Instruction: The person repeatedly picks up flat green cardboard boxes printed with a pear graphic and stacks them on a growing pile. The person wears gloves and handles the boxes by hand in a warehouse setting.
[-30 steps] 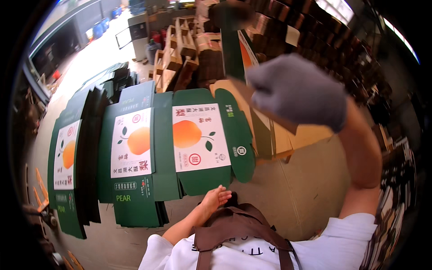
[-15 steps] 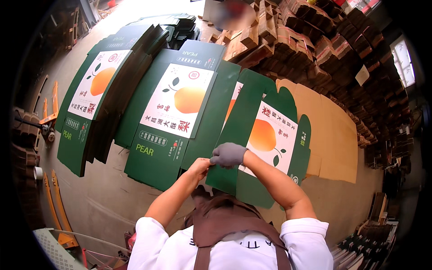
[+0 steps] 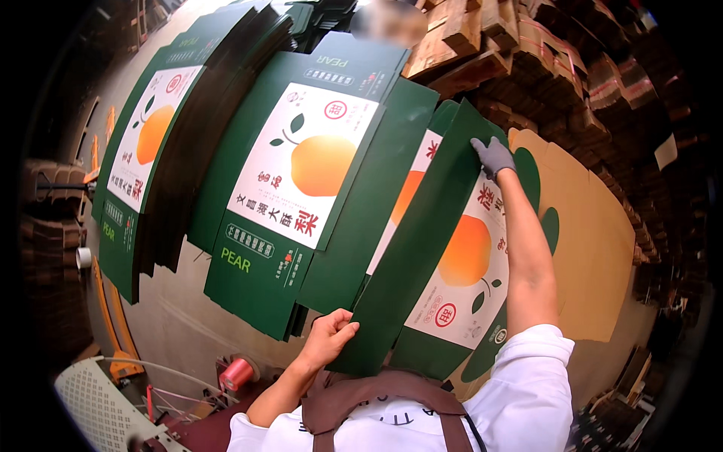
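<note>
A flat green printed carton (image 3: 401,282) with a pear picture lies in front of me, its long side panel tilted up. My left hand (image 3: 329,337), bare, pinches the near corner of that panel between thumb and fingers. At the far end, my right hand (image 3: 495,157), in a grey glove, holds the panel's edge; the fingertips are partly hidden. To the left, a flat green carton of the same print (image 3: 320,162) lies face up on others.
A tall stack of green cartons (image 3: 162,113) stands farther left. Plain brown cardboard (image 3: 595,233) lies on the right. Wooden pallets (image 3: 463,38) and bundled cardboard (image 3: 553,64) fill the back. A red tape roll (image 3: 238,374) and a perforated pale panel (image 3: 102,399) are near left.
My hands, close together at the carton's near end before, have moved apart. The right went far along the panel; the left moved slightly nearer me. The panel's near end has shifted nearer me.
</note>
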Tool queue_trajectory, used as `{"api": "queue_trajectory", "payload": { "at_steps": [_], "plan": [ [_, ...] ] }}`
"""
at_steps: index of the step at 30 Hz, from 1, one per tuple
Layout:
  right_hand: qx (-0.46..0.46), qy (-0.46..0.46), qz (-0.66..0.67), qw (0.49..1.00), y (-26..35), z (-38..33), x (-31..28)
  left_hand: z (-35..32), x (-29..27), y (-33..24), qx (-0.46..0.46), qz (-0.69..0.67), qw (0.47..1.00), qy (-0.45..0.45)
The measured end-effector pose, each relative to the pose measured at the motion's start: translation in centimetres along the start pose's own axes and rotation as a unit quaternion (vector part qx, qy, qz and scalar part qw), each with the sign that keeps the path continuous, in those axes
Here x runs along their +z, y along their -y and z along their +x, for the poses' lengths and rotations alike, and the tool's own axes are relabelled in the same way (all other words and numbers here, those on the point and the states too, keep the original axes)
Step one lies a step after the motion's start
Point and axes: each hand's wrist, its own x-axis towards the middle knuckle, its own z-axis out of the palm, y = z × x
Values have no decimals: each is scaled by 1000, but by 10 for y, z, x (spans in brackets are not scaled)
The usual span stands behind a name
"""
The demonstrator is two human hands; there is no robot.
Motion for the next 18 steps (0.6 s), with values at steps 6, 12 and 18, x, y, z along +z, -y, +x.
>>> {"api": "queue_trajectory", "payload": {
  "at_steps": [6, 12, 18],
  "plan": [
    [-100, -48, 153, 982, 32, 11, 9, 22, -21, 17, -2, -46, 998, -35],
    [-142, -165, 19, 976, 73, 30, -1, 57, -61, 24, -16, 3, 994, -110],
    [-159, -156, -60, 973, 122, 59, 20, 78, -67, 40, 77, 102, 963, -239]
  ]
}}
